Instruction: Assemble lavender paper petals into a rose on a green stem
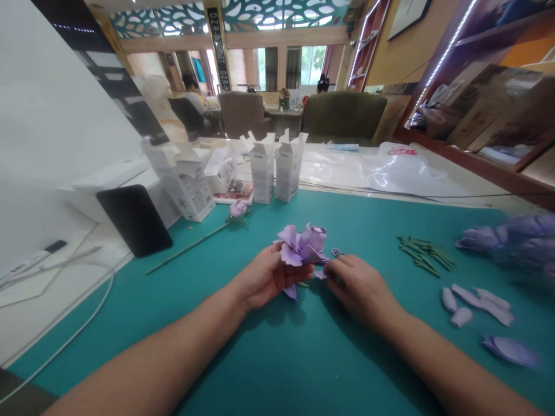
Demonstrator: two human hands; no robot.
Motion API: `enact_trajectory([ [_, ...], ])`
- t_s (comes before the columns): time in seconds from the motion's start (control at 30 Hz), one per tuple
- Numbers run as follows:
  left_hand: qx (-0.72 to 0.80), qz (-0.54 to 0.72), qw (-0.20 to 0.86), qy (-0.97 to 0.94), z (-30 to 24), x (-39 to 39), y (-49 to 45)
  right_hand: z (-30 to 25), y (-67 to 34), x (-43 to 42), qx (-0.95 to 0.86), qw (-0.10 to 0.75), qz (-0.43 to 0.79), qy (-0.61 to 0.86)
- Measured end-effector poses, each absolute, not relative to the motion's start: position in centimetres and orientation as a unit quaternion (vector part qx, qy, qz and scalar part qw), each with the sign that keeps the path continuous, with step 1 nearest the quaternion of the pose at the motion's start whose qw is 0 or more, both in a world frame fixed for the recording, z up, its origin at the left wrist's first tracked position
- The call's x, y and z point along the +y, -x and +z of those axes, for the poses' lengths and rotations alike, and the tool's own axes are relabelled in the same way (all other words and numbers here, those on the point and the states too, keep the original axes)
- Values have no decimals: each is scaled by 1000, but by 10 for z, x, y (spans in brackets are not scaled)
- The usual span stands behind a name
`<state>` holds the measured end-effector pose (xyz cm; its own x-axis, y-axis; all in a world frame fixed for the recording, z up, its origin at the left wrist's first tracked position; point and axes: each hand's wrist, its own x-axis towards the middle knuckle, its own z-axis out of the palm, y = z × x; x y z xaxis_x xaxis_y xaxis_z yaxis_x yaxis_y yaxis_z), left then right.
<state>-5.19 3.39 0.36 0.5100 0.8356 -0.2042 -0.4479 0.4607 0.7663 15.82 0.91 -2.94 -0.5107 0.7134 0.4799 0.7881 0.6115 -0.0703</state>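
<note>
The person's left hand has its fingers curled around the underside of a lavender, ruffle-petalled, smooth-looking flower, which sits just above the fingertips. A pointed purple petal shows just below those fingers. The right hand is just beside, its fingers bunched together at a small, thin, pale-lilac petal; whether they pinch it cannot be told. A small, round purple disc is just beyond the right fingertips. Well to their right, short, thin green sticks lie on the smooth teal mat; ahead and left of the left fingers lies a pale-lilac rose
</note>
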Motion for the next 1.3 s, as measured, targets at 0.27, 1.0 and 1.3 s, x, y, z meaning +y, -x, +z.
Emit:
enact_trajectory([
  [0.27, 294, 396, 811, -316, 2, 36, 53, -11, -158, 2, -834, 300, -37, 461],
  [1.0, 312, 392, 816, -289, 7, 36, 54, 13, -143, -20, -777, 445, 127, 426],
  [1.3, 303, 387, 822, -288, 6, 34, 55, 22, -141, -22, -811, 438, 27, 388],
])
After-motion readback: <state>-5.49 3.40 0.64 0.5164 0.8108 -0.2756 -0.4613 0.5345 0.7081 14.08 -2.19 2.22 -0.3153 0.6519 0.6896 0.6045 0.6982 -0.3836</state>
